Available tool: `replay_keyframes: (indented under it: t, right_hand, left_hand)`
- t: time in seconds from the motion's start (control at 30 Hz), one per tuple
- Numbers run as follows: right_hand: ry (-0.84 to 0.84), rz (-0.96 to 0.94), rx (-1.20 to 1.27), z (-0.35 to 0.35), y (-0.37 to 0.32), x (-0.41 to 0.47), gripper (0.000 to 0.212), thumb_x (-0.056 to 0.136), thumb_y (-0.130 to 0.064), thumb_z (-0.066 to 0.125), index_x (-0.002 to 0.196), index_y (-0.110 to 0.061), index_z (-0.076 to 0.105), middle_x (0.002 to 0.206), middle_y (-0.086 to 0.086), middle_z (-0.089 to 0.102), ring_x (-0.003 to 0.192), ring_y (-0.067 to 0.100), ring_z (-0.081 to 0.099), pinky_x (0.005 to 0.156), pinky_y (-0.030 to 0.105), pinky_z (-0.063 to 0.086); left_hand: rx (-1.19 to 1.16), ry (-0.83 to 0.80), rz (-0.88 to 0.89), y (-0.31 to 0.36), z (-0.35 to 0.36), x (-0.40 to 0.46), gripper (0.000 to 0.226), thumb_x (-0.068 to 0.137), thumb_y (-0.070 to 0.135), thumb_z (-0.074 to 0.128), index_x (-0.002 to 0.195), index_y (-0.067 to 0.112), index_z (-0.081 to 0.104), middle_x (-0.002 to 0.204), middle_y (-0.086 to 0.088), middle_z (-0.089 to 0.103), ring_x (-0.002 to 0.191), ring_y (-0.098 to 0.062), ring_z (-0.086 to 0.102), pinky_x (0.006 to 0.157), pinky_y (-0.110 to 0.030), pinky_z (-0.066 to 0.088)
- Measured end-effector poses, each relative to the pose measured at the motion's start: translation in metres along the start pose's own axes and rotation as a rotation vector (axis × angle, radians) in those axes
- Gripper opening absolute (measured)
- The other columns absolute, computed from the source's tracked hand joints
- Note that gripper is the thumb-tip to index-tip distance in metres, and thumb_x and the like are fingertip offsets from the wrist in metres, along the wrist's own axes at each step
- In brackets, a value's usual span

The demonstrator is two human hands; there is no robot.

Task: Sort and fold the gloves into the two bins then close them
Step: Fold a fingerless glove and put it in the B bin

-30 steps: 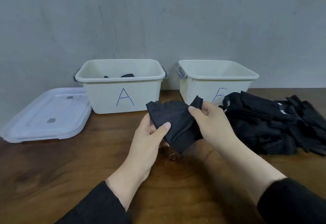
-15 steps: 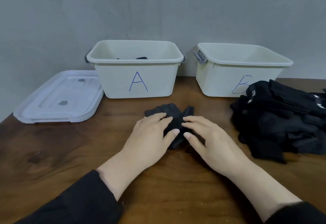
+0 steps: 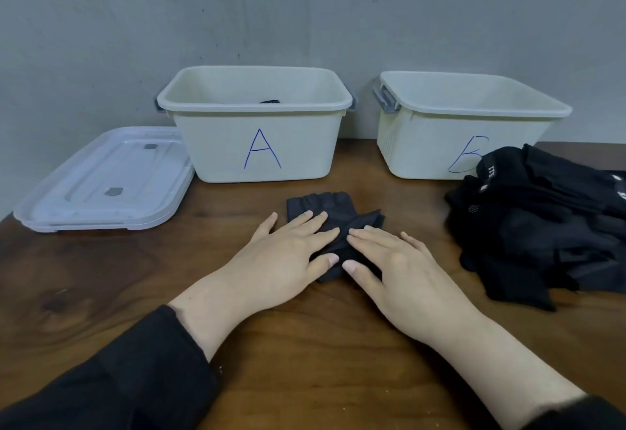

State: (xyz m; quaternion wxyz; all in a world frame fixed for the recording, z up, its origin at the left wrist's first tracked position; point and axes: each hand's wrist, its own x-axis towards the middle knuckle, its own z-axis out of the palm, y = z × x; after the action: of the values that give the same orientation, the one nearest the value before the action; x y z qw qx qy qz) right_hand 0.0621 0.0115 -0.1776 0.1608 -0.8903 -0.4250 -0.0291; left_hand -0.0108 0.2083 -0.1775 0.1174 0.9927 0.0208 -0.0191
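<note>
A black fingerless glove lies flat on the wooden table in front of bin A. My left hand and my right hand both press down on it with straight fingers, side by side, covering its near half. Bin A, cream with a blue letter, stands open at the back centre with a dark glove showing inside. Bin B stands open to its right; its inside is hidden. A pile of black gloves lies at the right, in front of bin B.
Clear plastic lids are stacked flat at the left, beside bin A. A grey wall rises right behind the bins. The table's left edge runs close to the lids.
A second ago both hands held the glove up in the air. It now lies on the table under both flat hands, pressed since half a second ago.
</note>
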Motion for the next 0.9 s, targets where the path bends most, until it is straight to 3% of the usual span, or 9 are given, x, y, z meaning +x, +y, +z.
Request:
replay_keyframes:
  t: [0.13, 0.23, 0.37, 0.5, 0.6, 0.67, 0.73, 0.83, 0.9]
  right_hand:
    - [0.045, 0.061, 0.007, -0.001, -0.002, 0.000, 0.054, 0.102, -0.056, 0.033, 0.146, -0.033, 0.051, 0.152, -0.018, 0.047, 0.144, -0.005, 0.032, 0.125, 0.034, 0.017]
    - [0.093, 0.046, 0.165, 0.001, -0.003, -0.001, 0.047, 0.103, -0.049, 0.042, 0.142, -0.029, 0.057, 0.148, -0.015, 0.052, 0.139, -0.003, 0.040, 0.122, 0.032, 0.027]
    - [0.391, 0.025, 0.285, -0.015, 0.006, -0.002, 0.026, 0.105, -0.029, 0.049, 0.118, -0.021, 0.071, 0.120, -0.015, 0.066, 0.113, 0.004, 0.059, 0.099, 0.034, 0.050]
    - [0.577, 0.053, 0.272, -0.047, 0.031, -0.012, 0.016, 0.102, -0.020, 0.056, 0.108, -0.020, 0.071, 0.104, -0.016, 0.066, 0.098, 0.002, 0.060, 0.088, 0.035, 0.052]
    - [0.630, 0.127, 0.221, -0.079, 0.064, -0.026, 0.013, 0.099, -0.016, 0.062, 0.108, -0.018, 0.071, 0.104, -0.013, 0.066, 0.100, 0.004, 0.061, 0.091, 0.031, 0.051]
    - [0.614, 0.224, 0.155, -0.106, 0.089, -0.032, 0.016, 0.098, -0.018, 0.063, 0.113, -0.019, 0.070, 0.111, -0.012, 0.066, 0.104, 0.002, 0.058, 0.094, 0.024, 0.048]
    - [0.529, 0.346, 0.093, -0.130, 0.112, -0.035, 0.026, 0.099, -0.025, 0.063, 0.125, -0.023, 0.065, 0.122, -0.012, 0.063, 0.112, 0.001, 0.054, 0.093, 0.016, 0.042]
    - [0.322, 0.502, 0.045, -0.151, 0.144, -0.033, 0.039, 0.097, -0.035, 0.065, 0.135, -0.027, 0.060, 0.134, -0.010, 0.061, 0.127, 0.011, 0.053, 0.097, 0.024, 0.039]
    - [0.230, 0.563, 0.055, -0.156, 0.159, -0.028, 0.037, 0.094, -0.037, 0.069, 0.129, -0.026, 0.066, 0.129, -0.008, 0.065, 0.124, 0.013, 0.057, 0.094, 0.028, 0.043]
  left_hand:
    - [-0.014, 0.010, -0.020, 0.001, 0.000, -0.001, 0.055, 0.102, 0.056, 0.026, 0.155, 0.040, 0.021, 0.164, 0.018, 0.001, 0.149, 0.002, -0.008, 0.123, -0.047, -0.005]
    - [-0.059, 0.082, -0.020, -0.002, 0.001, -0.004, 0.052, 0.102, 0.053, 0.033, 0.152, 0.039, 0.031, 0.163, 0.019, 0.011, 0.148, 0.005, -0.001, 0.124, -0.041, -0.002]
    - [-0.147, 0.332, 0.011, 0.002, 0.003, -0.002, 0.043, 0.103, 0.046, 0.041, 0.143, 0.035, 0.049, 0.154, 0.018, 0.039, 0.143, 0.006, 0.022, 0.118, -0.025, 0.008]
    - [-0.222, 0.561, 0.091, 0.032, -0.002, 0.003, 0.042, 0.097, 0.047, 0.043, 0.129, 0.028, 0.063, 0.130, 0.013, 0.062, 0.123, 0.001, 0.042, 0.106, -0.028, 0.029]
    - [-0.263, 0.557, 0.144, 0.061, 0.000, 0.007, 0.040, 0.101, 0.050, 0.043, 0.129, 0.030, 0.063, 0.127, 0.015, 0.062, 0.118, 0.005, 0.042, 0.103, -0.025, 0.029]
    - [-0.303, 0.515, 0.152, 0.076, 0.003, 0.012, 0.040, 0.100, 0.048, 0.045, 0.132, 0.032, 0.061, 0.131, 0.016, 0.060, 0.117, 0.008, 0.038, 0.103, -0.021, 0.026]
    - [-0.316, 0.497, 0.155, 0.087, 0.005, 0.017, 0.039, 0.099, 0.045, 0.047, 0.134, 0.032, 0.060, 0.134, 0.014, 0.059, 0.122, 0.001, 0.044, 0.103, -0.020, 0.025]
    - [-0.306, 0.498, 0.163, 0.094, 0.007, 0.021, 0.038, 0.102, 0.046, 0.045, 0.132, 0.030, 0.061, 0.131, 0.012, 0.062, 0.125, -0.008, 0.050, 0.104, -0.021, 0.027]
    - [-0.282, 0.502, 0.182, 0.093, 0.007, 0.020, 0.043, 0.099, 0.050, 0.041, 0.130, 0.029, 0.063, 0.127, 0.011, 0.064, 0.123, -0.008, 0.054, 0.103, -0.024, 0.030]
